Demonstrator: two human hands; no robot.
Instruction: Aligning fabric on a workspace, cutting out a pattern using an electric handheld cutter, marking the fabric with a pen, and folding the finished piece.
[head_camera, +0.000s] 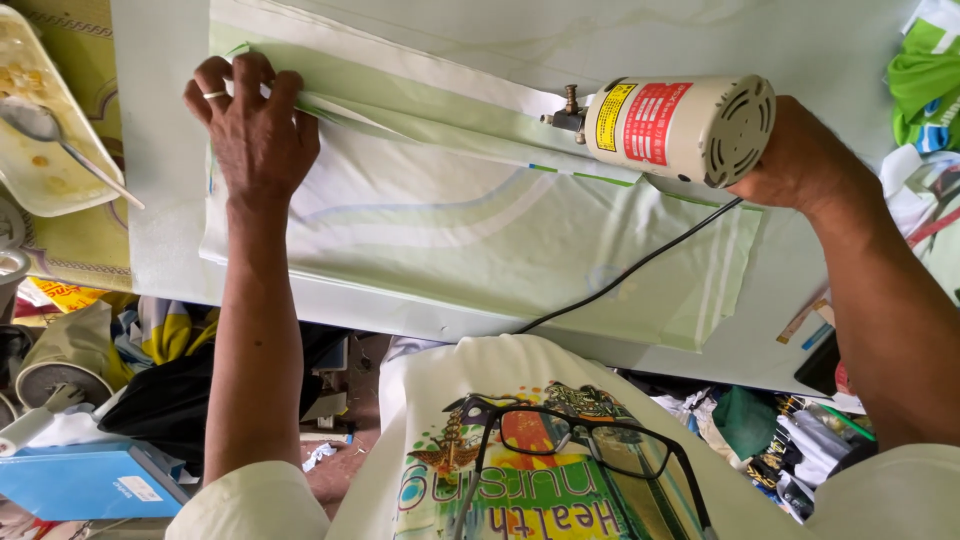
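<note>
Pale green layered fabric (470, 235) lies spread flat on the light worktop (160, 150), printed with faint curved bands, its near edge running close to the worktop's front rim. The left hand (255, 130) is pressed palm-down on the stack's far left corner, fingers spread and curled over the fold, a ring on one finger; it clamps the cloth rather than closing round it. Over on the right, the right hand (790, 160) has its grip wrapped round the rear of a white cylindrical electric cloth cutter (675, 125) with red and yellow labels, which lies along the fabric's far edge. A black cord (630, 270) trails from it across the cloth toward the person's body.

To my eye the trick here is tension: the holding hand should stay flat and well apart from the blade end, keeping the layers from creeping. The cutter wants guiding steadily along the green line, and that cord is best kept off the cutting path.

Off to the left sit a clear plastic tray (40, 150) with a spoon (60, 140); black-framed glasses (580, 440) hang at the person's chest.
</note>
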